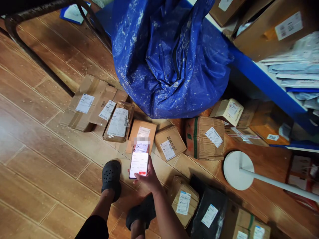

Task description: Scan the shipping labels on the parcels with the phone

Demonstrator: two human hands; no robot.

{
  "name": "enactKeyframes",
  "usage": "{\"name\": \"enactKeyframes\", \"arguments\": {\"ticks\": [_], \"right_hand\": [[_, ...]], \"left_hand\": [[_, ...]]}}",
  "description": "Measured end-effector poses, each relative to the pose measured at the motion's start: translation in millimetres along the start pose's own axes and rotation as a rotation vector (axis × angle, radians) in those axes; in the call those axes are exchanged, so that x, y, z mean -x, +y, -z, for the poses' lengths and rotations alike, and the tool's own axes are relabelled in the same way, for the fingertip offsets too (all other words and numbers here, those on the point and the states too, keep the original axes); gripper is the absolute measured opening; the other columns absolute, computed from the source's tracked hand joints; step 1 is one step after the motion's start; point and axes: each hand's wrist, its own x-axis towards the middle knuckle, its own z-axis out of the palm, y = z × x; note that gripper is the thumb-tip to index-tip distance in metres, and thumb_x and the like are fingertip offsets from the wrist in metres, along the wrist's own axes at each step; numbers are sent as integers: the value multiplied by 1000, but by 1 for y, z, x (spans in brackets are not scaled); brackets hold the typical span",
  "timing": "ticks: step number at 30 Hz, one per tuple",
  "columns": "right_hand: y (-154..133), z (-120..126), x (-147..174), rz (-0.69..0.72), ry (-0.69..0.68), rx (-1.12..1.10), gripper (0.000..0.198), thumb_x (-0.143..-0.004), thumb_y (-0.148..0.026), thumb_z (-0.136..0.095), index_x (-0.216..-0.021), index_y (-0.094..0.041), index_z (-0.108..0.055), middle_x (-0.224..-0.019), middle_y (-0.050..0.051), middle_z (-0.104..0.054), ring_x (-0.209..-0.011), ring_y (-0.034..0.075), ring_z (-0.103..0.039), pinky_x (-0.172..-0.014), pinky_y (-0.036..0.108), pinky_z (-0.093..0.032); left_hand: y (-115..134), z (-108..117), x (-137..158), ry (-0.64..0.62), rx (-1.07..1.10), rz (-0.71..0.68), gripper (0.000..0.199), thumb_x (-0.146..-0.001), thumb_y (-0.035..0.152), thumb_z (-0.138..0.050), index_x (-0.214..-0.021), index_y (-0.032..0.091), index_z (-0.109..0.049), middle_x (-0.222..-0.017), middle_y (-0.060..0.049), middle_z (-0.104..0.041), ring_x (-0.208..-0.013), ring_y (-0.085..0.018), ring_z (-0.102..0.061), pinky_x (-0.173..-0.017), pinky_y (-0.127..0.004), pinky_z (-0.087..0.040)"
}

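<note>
My right hand (149,179) is wrapped round a smartphone (139,162) with a lit screen, its thumb resting over the lower part near a red button. The phone hovers over the lower part of a small flat brown parcel (143,130) on the floor. A blurred patch covers the phone's top edge. Left of that parcel lies a taped box (119,121) with a large white label. To its right sits a small carton (170,142) with printed characters and a label. My left hand is out of the frame.
A big scuffed blue bag (171,59) stands behind the parcels. Flattened cardboard (84,103), a green-strapped box (204,137) and a black parcel (209,209) lie around. A white round lamp base (238,170) is at right, below a blue-edged shelf (264,74). A metal chair frame (42,63) stands upper left.
</note>
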Motion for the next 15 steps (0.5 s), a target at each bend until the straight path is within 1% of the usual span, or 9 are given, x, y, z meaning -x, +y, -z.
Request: {"name": "enactKeyframes", "arguments": {"ticks": [4, 9, 12, 15], "right_hand": [[-2, 1, 0, -20, -3, -19, 70, -62, -15, -64, -124, -28, -34, -123, 8, -63, -88, 27, -73, -43, 24, -56], [-3, 0, -2, -71, 24, -89, 79, -58, -13, -53, -131, -29, -28, -129, 8, -61, -92, 31, -72, -45, 31, -59], [-5, -1, -2, -65, 26, -71, 77, -59, -14, -53, -131, -29, -29, -129, 9, -61, -91, 31, -72, -46, 32, -60], [-6, -1, -2, -66, 54, -36, 74, -59, -14, -54, -128, -27, -32, -128, 10, -61, -92, 31, -72, -45, 30, -59]], "left_hand": [[-1, -1, -1, 22, 7, -4, 29, -76, -2, -55, -89, 23, -62, -122, 0, -64, -129, -30, -50, -89, -44, -58], [3, -3, -5, 30, 13, -2, 20, -79, 2, -56, -83, 22, -61, -117, -1, -67, -125, -30, -53, -87, -43, -59], [6, -3, -4, 39, 13, -23, 21, -77, 3, -59, -84, 22, -61, -122, -1, -65, -129, -30, -49, -88, -42, -59], [7, -3, -1, 47, 7, -52, 27, -75, 1, -60, -90, 23, -63, -132, 1, -59, -136, -32, -40, -91, -43, -58]]}}
